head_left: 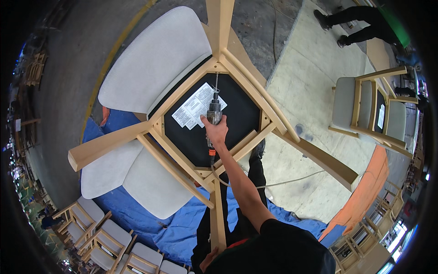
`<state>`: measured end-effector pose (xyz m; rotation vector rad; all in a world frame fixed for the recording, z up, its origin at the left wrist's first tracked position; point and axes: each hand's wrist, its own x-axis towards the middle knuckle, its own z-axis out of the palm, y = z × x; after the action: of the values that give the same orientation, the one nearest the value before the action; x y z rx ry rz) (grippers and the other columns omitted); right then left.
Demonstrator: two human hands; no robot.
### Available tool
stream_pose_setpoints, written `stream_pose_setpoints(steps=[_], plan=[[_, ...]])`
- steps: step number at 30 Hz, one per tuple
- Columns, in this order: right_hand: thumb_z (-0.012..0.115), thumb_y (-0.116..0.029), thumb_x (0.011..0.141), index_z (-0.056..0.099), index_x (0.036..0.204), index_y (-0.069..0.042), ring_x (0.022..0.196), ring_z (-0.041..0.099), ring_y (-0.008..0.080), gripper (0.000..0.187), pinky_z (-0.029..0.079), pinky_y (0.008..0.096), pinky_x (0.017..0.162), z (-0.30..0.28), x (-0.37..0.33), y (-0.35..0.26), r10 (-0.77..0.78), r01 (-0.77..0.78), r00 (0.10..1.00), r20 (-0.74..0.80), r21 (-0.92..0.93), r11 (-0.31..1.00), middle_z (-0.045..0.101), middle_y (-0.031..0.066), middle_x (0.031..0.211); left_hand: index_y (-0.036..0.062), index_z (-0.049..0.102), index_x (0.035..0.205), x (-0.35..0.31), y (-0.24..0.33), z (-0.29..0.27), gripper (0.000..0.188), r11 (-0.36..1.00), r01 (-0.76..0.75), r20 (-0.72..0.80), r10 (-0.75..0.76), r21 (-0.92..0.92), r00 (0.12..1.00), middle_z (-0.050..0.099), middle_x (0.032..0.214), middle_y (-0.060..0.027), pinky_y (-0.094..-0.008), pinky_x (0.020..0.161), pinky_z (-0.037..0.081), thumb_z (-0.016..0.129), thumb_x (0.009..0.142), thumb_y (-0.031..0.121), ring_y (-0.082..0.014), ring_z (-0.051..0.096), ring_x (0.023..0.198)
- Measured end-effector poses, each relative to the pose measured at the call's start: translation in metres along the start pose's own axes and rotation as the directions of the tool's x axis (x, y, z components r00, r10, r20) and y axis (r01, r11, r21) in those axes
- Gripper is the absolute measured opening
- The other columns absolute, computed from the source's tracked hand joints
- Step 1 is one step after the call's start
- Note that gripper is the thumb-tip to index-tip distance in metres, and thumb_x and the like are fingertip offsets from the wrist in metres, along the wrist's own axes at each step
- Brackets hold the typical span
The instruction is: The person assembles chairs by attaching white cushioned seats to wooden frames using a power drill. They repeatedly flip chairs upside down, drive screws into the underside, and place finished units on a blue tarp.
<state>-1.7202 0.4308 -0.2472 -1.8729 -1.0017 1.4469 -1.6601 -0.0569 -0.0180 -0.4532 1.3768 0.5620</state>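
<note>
An upturned wooden chair (245, 84) with pale grey upholstery sits in front of me, its legs pointing toward me. My right hand (216, 130) is wrapped round a corded power screwdriver (214, 108). The tool's long bit (216, 81) reaches to the far corner block (218, 67) of the seat frame; a screw there is too small to make out. Under the tool lies the black seat underside (237, 123) with white labels (194, 109). Low in the view, my left hand (209, 261), partly hidden, grips the near chair leg (218, 219).
Grey cushioned panels (155, 55) lie beneath the chair at the left. Blue sheeting (169, 237) and pale board (319, 91) cover the floor. The tool's cord (292, 181) runs right. Another tipped chair (372, 109) and a person's legs (365, 23) are at right; several chairs (107, 244) stand lower left.
</note>
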Motion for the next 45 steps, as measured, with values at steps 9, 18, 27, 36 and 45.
stream_pose_setpoints(steps=[9,18,27,36,45], plan=[[0.084,-0.043,0.067,0.049,0.095,-0.003,0.053,0.062,0.0172,0.06,0.052,0.0324,0.05,0.001,0.0,0.001,-0.031,0.027,0.999,-0.039,-0.083,0.996,0.062,0.0089,0.07,0.0073,0.062,0.118,0.056,-0.079,-0.081,0.049,0.654,0.579,0.431,-0.396,-0.487,0.811,0.07,0.106,-0.0082,-0.0382,0.086,0.052,0.044,0.1,0.048,-0.0228,0.067,0.091],[0.084,-0.045,0.066,0.05,0.095,-0.002,0.061,0.063,0.0204,0.062,0.052,0.0347,0.058,-0.002,-0.002,-0.002,0.025,-0.026,1.0,-0.003,-0.059,0.998,0.064,0.0115,0.075,0.0081,0.062,0.119,0.036,-0.047,-0.055,0.049,0.562,0.658,0.533,-0.399,-0.501,0.746,0.068,0.111,-0.0107,-0.0391,0.088,0.052,0.047,0.097,0.049,-0.0244,0.067,0.096],[0.085,-0.048,0.064,0.05,0.097,-0.001,0.065,0.064,0.0226,0.067,0.053,0.0358,0.063,-0.005,-0.003,-0.002,0.003,-0.003,1.0,0.003,-0.076,0.997,0.065,0.0127,0.079,0.0063,0.066,0.097,-0.018,-0.008,0.022,0.027,0.968,-0.215,-0.122,0.23,0.129,0.965,0.069,0.094,-0.0102,-0.0371,0.078,0.056,0.06,0.084,0.029,-0.0268,0.069,0.093],[0.084,-0.054,0.063,0.054,0.108,0.001,0.086,0.068,0.0314,0.077,0.052,0.0397,0.08,-0.064,-0.011,-0.002,0.105,-0.087,0.985,0.137,-0.129,0.988,0.068,0.0178,0.091,0.0091,0.068,0.085,-0.089,0.168,0.132,0.014,0.167,-0.448,0.185,0.745,0.878,0.641,0.068,0.082,-0.0085,-0.0364,0.068,0.055,0.07,0.08,0.022,-0.0279,0.068,0.081],[0.084,-0.044,0.064,0.055,0.109,0.002,0.09,0.068,0.0307,0.071,0.052,0.04,0.078,-0.188,-0.109,0.03,0.094,0.055,0.806,0.584,-0.231,0.971,0.068,0.0215,0.093,0.0021,0.067,0.09,0.13,0.427,0.055,0.029,0.01,0.14,-0.054,0.948,0.99,0.313,0.067,0.089,-0.0217,-0.048,0.07,0.054,0.07,0.082,0.029,-0.039,0.067,0.081]])
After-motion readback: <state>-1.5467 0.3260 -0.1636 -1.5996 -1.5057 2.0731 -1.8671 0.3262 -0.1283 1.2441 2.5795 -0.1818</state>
